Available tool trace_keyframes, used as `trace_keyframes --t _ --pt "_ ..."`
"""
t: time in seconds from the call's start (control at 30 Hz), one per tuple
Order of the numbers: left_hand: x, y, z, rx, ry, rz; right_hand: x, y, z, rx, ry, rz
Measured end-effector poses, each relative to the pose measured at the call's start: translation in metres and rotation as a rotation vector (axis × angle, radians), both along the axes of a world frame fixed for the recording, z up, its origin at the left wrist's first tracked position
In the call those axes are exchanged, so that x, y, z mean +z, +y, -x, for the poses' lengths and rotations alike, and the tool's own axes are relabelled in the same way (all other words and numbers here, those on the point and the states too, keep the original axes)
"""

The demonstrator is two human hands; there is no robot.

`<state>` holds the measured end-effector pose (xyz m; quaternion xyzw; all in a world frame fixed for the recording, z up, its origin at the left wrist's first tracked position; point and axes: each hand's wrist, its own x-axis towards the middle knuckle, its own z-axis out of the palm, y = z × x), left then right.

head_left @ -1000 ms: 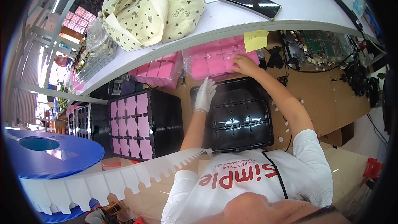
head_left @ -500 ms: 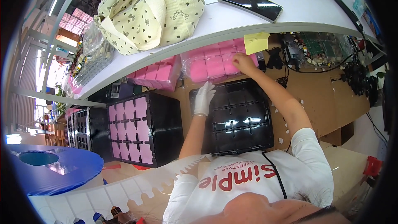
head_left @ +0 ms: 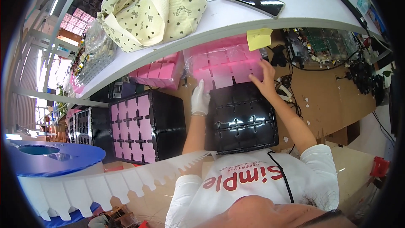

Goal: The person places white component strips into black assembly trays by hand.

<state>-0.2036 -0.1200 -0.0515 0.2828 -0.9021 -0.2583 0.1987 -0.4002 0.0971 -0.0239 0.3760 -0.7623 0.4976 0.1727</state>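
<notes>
A pink foam sheet (head_left: pixel 228 72) with cross-shaped slots lies over the far part of a black plastic tray (head_left: pixel 240 120), between my two hands. My left hand (head_left: pixel 200 101), in a white glove, is closed at the sheet's left edge; its grip is partly hidden. At the right edge my bare right hand (head_left: pixel 265 78) grips the sheet, the thumb on top and the fingers at the side. Behind it lie more pink foam pieces (head_left: pixel 223 42) with clear plastic film, partly under the shelf. The tray's near edge is close to my shirt.
A tall stack of black trays with pink inserts (head_left: pixel 133 128) stands on the left, beside a blue-flanged reel (head_left: pixel 71 158). Overhead runs a white shelf (head_left: pixel 228 21) holding a patterned bag (head_left: pixel 156 12) and a phone (head_left: pixel 253 1). Cables (head_left: pixel 291 88) lie on the right.
The pink sheet has come nearer, over the tray's far part. My right hand has moved right and nearer, from the foam to the sheet's right edge. My left hand has shifted slightly left.
</notes>
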Motion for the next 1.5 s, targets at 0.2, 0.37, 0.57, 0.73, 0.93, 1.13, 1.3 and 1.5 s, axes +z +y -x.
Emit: trace_keyframes --t 0.2,0.37,0.57,0.73,0.93,1.13,1.3,1.5 --pt "0.012 0.006 -0.031 0.140 0.011 -0.350 -0.035 0.037 -0.011 0.137 -1.225 0.326" --pt "0.038 0.049 -0.099 0.429 -0.190 -0.763 -0.038 0.109 -0.058 0.175 -1.239 0.061" --pt "0.034 0.091 -0.170 0.436 -0.378 -0.658 -0.063 0.168 -0.140 0.061 -1.168 -0.199" --pt "0.021 0.110 -0.197 0.417 -0.369 -0.494 -0.043 0.172 -0.169 -0.135 -0.708 -0.438" --pt "0.022 0.117 -0.190 0.465 -0.419 -0.330 -0.044 0.177 -0.181 -0.233 -0.605 -0.446" --pt "0.017 0.110 -0.185 0.350 -0.575 -0.311 -0.044 0.177 -0.179 -0.264 -0.634 -0.404" --pt "0.047 0.118 -0.175 0.368 -0.483 -0.129 -0.030 0.175 -0.164 -0.213 -0.657 -0.486" --pt "0.054 0.054 -0.115 0.260 -0.019 0.340 -0.020 0.109 -0.082 -0.268 -0.018 -0.282"
